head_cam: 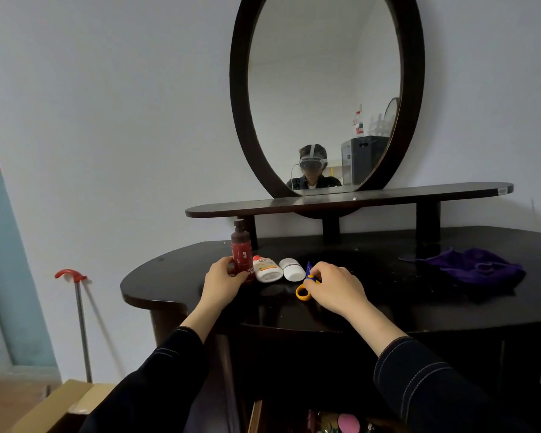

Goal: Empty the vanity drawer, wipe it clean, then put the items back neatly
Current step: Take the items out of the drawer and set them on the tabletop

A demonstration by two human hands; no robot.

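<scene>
A dark red bottle (241, 250) stands upright on the black vanity top (388, 285); my left hand (224, 281) grips its lower part. Beside it lie a white tube (266, 269) and a small white jar (291, 269) on its side. My right hand (336, 287) pinches small scissors with blue blades and a yellow handle (303, 291), which touch the top. A purple cloth (475, 266) lies crumpled at the right. At the bottom edge the open drawer (334, 421) shows several items, among them a pink round one.
An oval mirror (324, 89) in a dark frame rises behind a raised shelf (350, 200). A red-handled stick (80, 310) leans on the wall at left. A cardboard box (57, 407) sits at lower left.
</scene>
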